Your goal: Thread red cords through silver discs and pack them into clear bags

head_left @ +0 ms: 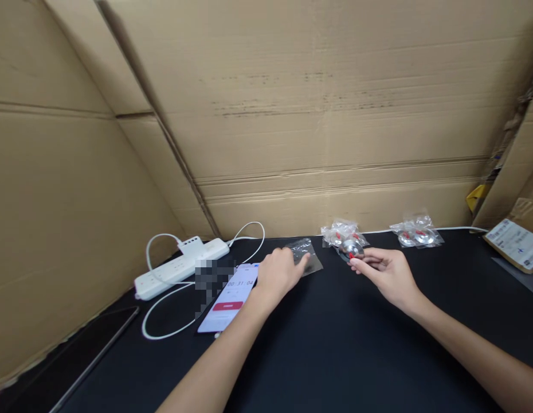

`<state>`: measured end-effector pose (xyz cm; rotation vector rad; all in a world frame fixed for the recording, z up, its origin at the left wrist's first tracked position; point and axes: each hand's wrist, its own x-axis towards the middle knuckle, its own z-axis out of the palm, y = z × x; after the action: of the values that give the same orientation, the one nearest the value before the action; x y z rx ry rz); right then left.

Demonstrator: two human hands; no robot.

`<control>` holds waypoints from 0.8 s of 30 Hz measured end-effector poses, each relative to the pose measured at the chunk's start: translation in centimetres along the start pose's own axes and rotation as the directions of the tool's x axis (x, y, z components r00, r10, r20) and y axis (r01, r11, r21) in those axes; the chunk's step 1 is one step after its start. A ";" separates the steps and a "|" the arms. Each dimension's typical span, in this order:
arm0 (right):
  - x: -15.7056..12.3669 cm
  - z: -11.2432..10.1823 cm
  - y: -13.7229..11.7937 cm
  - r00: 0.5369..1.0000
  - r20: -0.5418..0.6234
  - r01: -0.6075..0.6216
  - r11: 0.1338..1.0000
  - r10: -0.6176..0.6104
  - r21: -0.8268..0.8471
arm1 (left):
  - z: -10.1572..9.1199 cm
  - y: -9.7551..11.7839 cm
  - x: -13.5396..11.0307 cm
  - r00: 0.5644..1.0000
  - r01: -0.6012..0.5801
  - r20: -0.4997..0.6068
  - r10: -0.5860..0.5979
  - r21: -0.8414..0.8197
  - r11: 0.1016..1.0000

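My left hand (280, 272) lies on the black table, its fingers pressed onto an empty clear plastic bag (306, 254). My right hand (384, 271) is just to the right of it, fingers pinched on a small round silver metal part with red marks (351, 248). Right behind that part sits a pile of the same parts sealed in clear bags (340, 232). A second pile of bagged parts (416, 235) lies further right along the back edge.
A phone (229, 298) showing a timer lies by my left wrist, next to a white power strip (180, 268) with white cables. A dark tablet (92, 344) lies at front left. Cardboard walls (335, 115) enclose the table; a labelled cardboard box (516, 241) sits at right.
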<state>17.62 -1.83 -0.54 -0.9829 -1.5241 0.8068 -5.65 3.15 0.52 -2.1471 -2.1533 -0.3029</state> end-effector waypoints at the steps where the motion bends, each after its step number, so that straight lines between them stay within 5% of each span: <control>1: -0.1 0.0 0.0 1.000 0.006 0.003 1.000 -0.003 -0.007 | 0.3 0.1 -0.1 1.000 -0.019 -0.006 0.019 -0.016 1.000; 7: -0.1 0.1 0.2 0.999 0.030 0.014 0.999 -0.013 -0.042 | 2.2 0.2 0.7 0.996 -0.052 0.040 0.075 -0.407 0.912; 12: 0.1 -0.1 0.5 0.998 0.064 0.022 0.997 -0.017 -0.080 | 2.6 0.7 1.0 0.985 -0.044 0.045 0.169 -0.873 0.486; 17: 0.1 -0.3 0.3 0.994 0.098 0.056 0.986 -0.041 -0.156 | 1.3 1.8 0.0 0.929 -0.135 -0.003 0.371 -0.934 0.331; 24: 0.6 -1.0 0.2 0.993 0.109 0.083 0.951 -0.053 -0.297 | 0.2 2.3 -0.8 0.861 -0.178 0.004 0.508 -0.934 0.311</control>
<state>18.65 -1.22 -0.31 -1.1178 -1.7946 0.5911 -3.33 2.37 0.30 -3.3560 -1.6184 -1.5600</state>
